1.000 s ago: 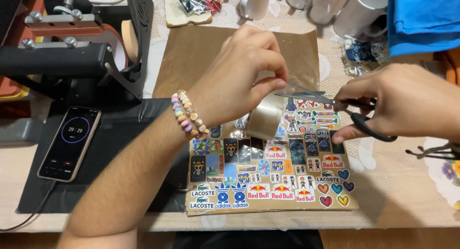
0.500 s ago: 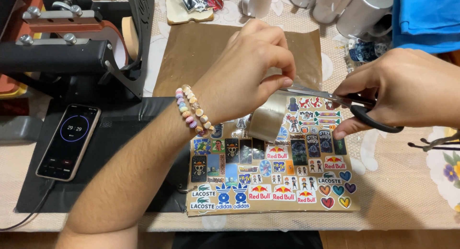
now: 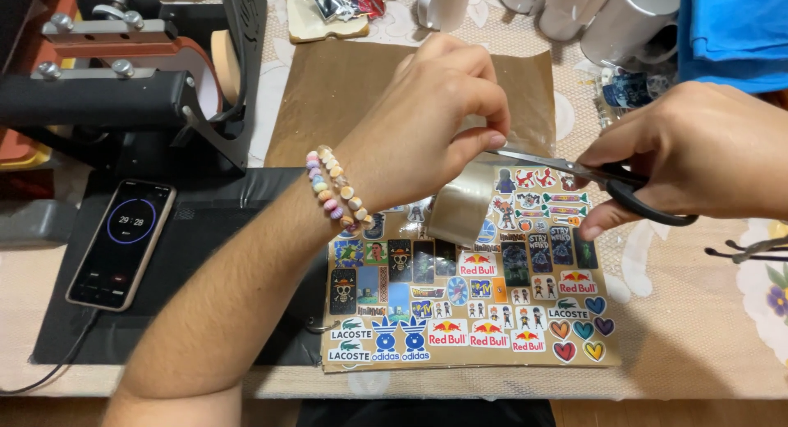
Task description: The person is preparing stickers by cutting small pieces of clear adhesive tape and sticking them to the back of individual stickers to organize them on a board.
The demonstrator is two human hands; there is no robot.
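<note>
1. Your left hand (image 3: 431, 115) pinches a strip of clear tape (image 3: 461, 204) that hangs just above the sticker sheet (image 3: 468, 300). Fingers are closed on its top end. If the loose end swings down it can stick to the sheet's upper edge and lift prints.
2. Your right hand (image 3: 698, 152) is clamped through the black scissors (image 3: 607, 185) handles, blades reaching over the sheet's top-right corner toward the tape. The blade tip sits right by your left fingertips (image 3: 495, 140); a nick is the risk if you close fast.
3. Blades look nearly closed, probably on the tape, but your left thumb hides the contact; can't confirm.
4. A slack strip may fold between the blades instead of cutting.
5. The phone (image 3: 121, 242) lies well left of the sheet, out of the way.
</note>
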